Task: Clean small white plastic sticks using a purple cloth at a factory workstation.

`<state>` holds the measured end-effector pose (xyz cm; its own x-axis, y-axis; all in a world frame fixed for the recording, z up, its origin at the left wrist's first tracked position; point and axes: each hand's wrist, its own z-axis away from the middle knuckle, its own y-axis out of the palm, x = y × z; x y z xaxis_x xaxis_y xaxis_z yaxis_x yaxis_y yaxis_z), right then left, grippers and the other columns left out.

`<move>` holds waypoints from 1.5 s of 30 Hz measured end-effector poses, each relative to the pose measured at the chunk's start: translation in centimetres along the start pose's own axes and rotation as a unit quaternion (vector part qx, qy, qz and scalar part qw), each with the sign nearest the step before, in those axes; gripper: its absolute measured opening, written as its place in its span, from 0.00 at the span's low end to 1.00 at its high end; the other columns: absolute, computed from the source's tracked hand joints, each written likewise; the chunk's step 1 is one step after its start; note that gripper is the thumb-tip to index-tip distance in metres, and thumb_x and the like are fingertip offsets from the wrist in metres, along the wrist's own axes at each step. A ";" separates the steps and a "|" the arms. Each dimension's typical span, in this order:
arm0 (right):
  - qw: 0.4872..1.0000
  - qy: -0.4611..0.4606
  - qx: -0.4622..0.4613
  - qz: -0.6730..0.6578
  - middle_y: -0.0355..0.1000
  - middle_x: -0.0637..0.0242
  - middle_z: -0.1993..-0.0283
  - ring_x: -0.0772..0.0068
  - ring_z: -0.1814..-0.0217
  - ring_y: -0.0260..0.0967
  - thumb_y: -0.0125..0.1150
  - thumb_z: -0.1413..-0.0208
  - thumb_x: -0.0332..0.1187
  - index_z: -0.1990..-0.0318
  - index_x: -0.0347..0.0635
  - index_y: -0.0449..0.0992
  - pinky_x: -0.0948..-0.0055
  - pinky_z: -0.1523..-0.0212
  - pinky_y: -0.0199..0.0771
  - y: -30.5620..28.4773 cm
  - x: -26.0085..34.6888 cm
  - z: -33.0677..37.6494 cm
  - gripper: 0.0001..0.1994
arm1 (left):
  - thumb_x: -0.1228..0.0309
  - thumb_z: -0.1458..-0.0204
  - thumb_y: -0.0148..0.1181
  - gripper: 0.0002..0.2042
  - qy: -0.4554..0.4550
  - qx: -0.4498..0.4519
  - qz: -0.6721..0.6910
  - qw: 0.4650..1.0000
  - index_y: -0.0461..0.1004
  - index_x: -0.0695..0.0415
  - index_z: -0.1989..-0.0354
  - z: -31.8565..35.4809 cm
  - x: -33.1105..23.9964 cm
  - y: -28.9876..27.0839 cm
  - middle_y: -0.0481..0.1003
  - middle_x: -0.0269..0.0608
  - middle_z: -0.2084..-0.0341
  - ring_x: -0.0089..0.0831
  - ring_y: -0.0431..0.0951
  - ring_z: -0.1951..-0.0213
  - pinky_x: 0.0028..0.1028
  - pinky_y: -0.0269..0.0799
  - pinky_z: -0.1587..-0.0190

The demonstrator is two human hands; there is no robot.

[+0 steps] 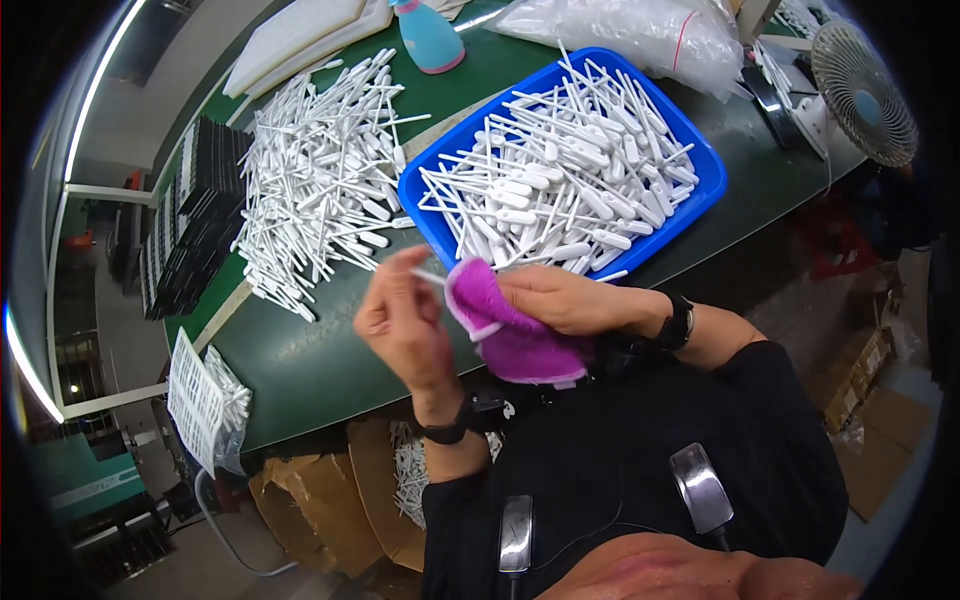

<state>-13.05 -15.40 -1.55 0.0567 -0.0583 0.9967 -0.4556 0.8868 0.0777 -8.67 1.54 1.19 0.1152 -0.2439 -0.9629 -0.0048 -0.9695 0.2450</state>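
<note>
Pinching one white plastic stick (pixel 432 276) by its end, the left hand (pixel 405 325) feeds it into the magenta cloth (pixel 500 330), which is closed around by the right hand (pixel 565 298). Even pressure should be kept, judging by the wiping; the blue tray (pixel 700 150) lies just beyond the grip.

Bright, even overhead light; fisheye bends edges, dark vignette, slight motion blur.

A clear plastic bag (pixel 640 35) of white pieces lies at the table's (pixel 320 360) far edge. A white printed sheet (pixel 193 400) hangs off its near-left corner. Brown cardboard boxes (pixel 340 500) stand below the near edge.
</note>
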 end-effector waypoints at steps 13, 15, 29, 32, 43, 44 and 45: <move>0.913 -0.165 -0.154 0.340 0.70 0.54 0.65 0.57 0.68 0.71 0.55 0.48 0.26 0.49 0.38 0.68 0.67 0.69 0.69 -0.8 2.0 2.3 0.16 | 0.64 0.41 0.48 0.15 -0.009 -0.098 0.140 0.985 0.72 0.66 0.64 0.0 1.1 -0.5 0.70 0.36 0.82 0.20 0.70 0.83 0.16 0.60 0.85; 0.893 -0.193 -0.186 0.361 0.69 0.54 0.66 0.56 0.68 0.71 0.55 0.50 0.23 0.50 0.38 0.68 0.66 0.70 0.69 -1.7 1.9 2.7 0.17 | 0.64 0.40 0.48 0.15 -0.072 -0.016 0.119 0.990 0.71 0.66 0.62 -0.7 1.9 -0.6 0.72 0.38 0.79 0.21 0.71 0.81 0.17 0.62 0.85; 0.669 0.068 -0.461 0.579 0.70 0.60 0.61 0.69 0.64 0.70 0.52 0.43 0.30 0.56 0.36 0.73 0.76 0.63 0.67 -14.1 0.6 8.7 0.10 | 0.65 0.41 0.48 0.14 -0.031 0.010 -0.088 0.996 0.72 0.64 0.60 -1.1 2.5 -3.7 0.75 0.42 0.74 0.25 0.74 0.78 0.21 0.66 0.81; 0.672 0.057 -0.489 0.553 0.70 0.63 0.60 0.71 0.63 0.71 0.52 0.42 0.31 0.56 0.34 0.73 0.77 0.62 0.67 -13.8 1.5 9.2 0.11 | 0.67 0.44 0.50 0.11 0.121 0.032 -0.425 0.896 0.73 0.61 0.60 -3.4 3.5 -5.8 0.75 0.43 0.74 0.32 0.75 0.78 0.29 0.69 0.77; 0.849 -0.242 -0.468 0.038 0.71 0.60 0.53 0.75 0.54 0.70 0.45 0.38 0.29 0.47 0.29 0.67 0.78 0.52 0.70 -10.6 0.4 7.5 0.15 | 0.68 0.50 0.55 0.09 0.080 0.203 -0.637 0.739 0.72 0.57 0.63 -8.1 5.4 -5.6 0.75 0.46 0.75 0.47 0.75 0.69 0.40 0.70 0.68; 0.867 -0.247 -0.432 -0.019 0.71 0.59 0.52 0.74 0.53 0.71 0.45 0.38 0.28 0.46 0.30 0.66 0.78 0.51 0.70 -10.1 0.1 7.4 0.15 | 0.68 0.50 0.56 0.09 0.066 0.181 -0.635 0.748 0.72 0.58 0.64 -7.3 5.4 -6.0 0.75 0.47 0.75 0.48 0.75 0.69 0.40 0.70 0.67; 0.868 -0.245 -0.432 -0.020 0.71 0.59 0.52 0.74 0.53 0.71 0.45 0.38 0.28 0.46 0.30 0.66 0.78 0.51 0.70 -10.1 -0.1 7.3 0.15 | 0.69 0.51 0.56 0.08 0.050 0.158 -0.634 0.756 0.71 0.59 0.65 -6.5 5.3 -6.4 0.75 0.49 0.75 0.48 0.75 0.69 0.40 0.70 0.67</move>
<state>-14.98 -27.72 -2.29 -0.4244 -0.0974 0.9002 0.3854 0.8802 0.2769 -1.57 6.58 -4.74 0.3005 0.8731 -0.3840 -0.0619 -0.3839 -0.9213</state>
